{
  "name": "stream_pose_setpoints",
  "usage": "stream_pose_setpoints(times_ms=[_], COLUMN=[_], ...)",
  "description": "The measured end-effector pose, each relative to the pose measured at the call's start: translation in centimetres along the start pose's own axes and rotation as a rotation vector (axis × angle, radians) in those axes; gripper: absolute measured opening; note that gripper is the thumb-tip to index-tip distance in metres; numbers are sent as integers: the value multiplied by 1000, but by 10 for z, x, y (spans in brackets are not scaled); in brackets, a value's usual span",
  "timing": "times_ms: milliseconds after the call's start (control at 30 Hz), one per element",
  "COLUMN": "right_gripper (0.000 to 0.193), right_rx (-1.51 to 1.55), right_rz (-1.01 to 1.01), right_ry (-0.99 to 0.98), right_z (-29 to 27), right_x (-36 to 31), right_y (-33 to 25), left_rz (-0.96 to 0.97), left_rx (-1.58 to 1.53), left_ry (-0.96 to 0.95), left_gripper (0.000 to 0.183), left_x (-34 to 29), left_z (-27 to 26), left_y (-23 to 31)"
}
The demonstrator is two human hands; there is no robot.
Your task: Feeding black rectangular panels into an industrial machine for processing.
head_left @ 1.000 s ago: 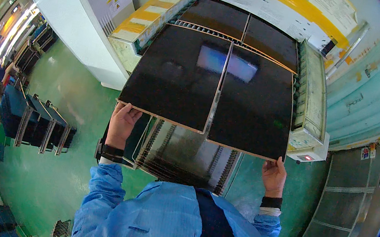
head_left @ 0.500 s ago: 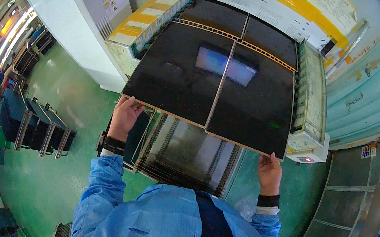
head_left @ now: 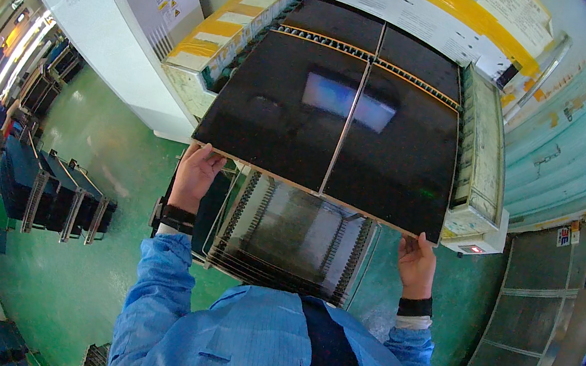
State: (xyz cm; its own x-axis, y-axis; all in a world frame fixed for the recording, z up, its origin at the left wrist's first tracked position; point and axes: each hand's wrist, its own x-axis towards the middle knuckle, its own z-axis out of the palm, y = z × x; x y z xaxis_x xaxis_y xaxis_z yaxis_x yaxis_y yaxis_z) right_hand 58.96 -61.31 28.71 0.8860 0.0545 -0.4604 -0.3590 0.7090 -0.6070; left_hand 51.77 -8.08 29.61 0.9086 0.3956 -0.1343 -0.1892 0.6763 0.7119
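Observation:
Two glossy black boards with thin orange-brown edges lie side by side in front of me, a left board and a right board. A narrow seam runs between them. My left hand is closed on the near left corner of the left board, fingertips at its edge. At the near right corner of the right board, my right hand pinches the edge. Beyond a strip of rollers lie two more black boards, a far left one and a far right one.
Side housings, left and right, flank the boards. Below their near edge stands a slotted metal rack. A tall white cabinet stands left, racks of dark boards farther left. Clear plastic curtains hang right, above grey panels.
The two near boards have slid slightly away from me, and their near edges line up more evenly. Both hands moved forward a little with them. The roller gap looks slightly wider.

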Motion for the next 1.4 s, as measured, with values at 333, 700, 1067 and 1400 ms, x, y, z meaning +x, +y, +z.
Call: stream_pose_setpoints(times_ms=[333,700,1067,1400], right_gripper=[7,11,14,25], right_rx=[-18,-12,-28,-340], right_rz=[-20,-27,-44,76], right_ry=[-24,-21,-54,-174], right_z=[2,5,10,34], right_x=[10,28,42,34], right_y=[-6,-10,-18,8], left_rz=[-9,-31,-25,-73], left_rx=[-28,-6,24,90], left_ry=[-30,-14,-26,112], left_gripper=[28,22,27,43], left_x=[22,38,26,-28], left_z=[-3,-1,3,-41], left_y=[-4,-4,-2,-11])
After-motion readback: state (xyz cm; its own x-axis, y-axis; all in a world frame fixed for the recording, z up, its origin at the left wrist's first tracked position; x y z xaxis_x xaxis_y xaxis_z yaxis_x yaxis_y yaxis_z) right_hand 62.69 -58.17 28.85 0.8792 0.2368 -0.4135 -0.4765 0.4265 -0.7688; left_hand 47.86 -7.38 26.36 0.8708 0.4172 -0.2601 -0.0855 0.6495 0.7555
